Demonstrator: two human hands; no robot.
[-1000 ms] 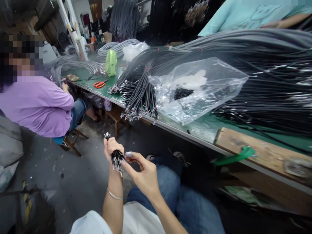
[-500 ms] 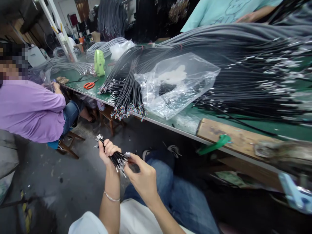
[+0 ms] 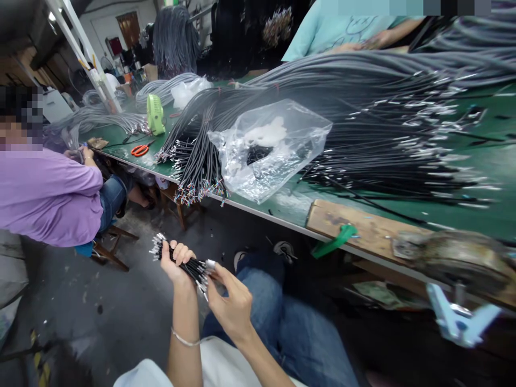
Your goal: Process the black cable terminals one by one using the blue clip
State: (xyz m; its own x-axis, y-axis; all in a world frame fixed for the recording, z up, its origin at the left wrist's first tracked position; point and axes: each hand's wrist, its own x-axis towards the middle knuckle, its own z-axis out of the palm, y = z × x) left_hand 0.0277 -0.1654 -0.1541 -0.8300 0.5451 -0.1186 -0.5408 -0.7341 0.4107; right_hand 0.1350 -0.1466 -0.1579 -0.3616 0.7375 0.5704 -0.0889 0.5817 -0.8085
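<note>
Bundle of black wires [image 3: 197,270] leans flatter than one second ago

The left hand [image 3: 177,265] is closed firmly around this one bundle (its wires are too many for me to count), and silver ends [image 3: 156,246] come out beyond the fist. The right hand [image 3: 230,302], with one whitish finger cover [image 3: 210,265], touches the lower ends; whether it pinches a single wire, I cannot tell. The bundle is in the air, before the bench [image 3: 500,172] and near the knees [image 3: 262,287].

On the bench, one clear plastic bag [image 3: 258,180] lies upon many long dark cables [image 3: 387,150]. One pair of orange-handled scissors [image 3: 141,152] and one light-green fan [image 3: 155,115] are more to the left. One wooden board [image 3: 374,231] is at the edge, and one green strip [image 3: 336,243] hangs from it. One blue two-armed piece [image 3: 459,322], outside the view one second ago, now shows below one round metal part [image 3: 463,260].

Two other persons are present: one in purple [image 3: 48,188] sits at the left, one in turquoise [image 3: 342,32] is behind the bench.
</note>
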